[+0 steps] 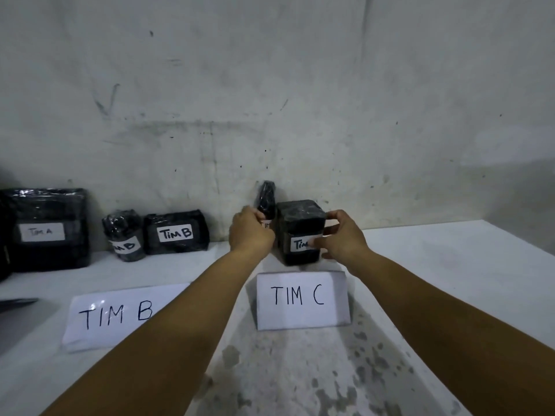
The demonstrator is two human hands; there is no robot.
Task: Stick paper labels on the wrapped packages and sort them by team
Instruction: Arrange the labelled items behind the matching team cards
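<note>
A person's left hand (250,232) curls its fingers around a slim wrapped bottle (266,200) standing against the wall, while the right hand (339,237) grips a labelled black box (300,223) just beside it, both on the white bench (435,265) behind the "TIM C" sign (301,300). Team B packages (175,232) sit to the left.

TIM B sheet (120,316) left, TIM C sheet (301,298) right — packages (175,232) behind
</note>
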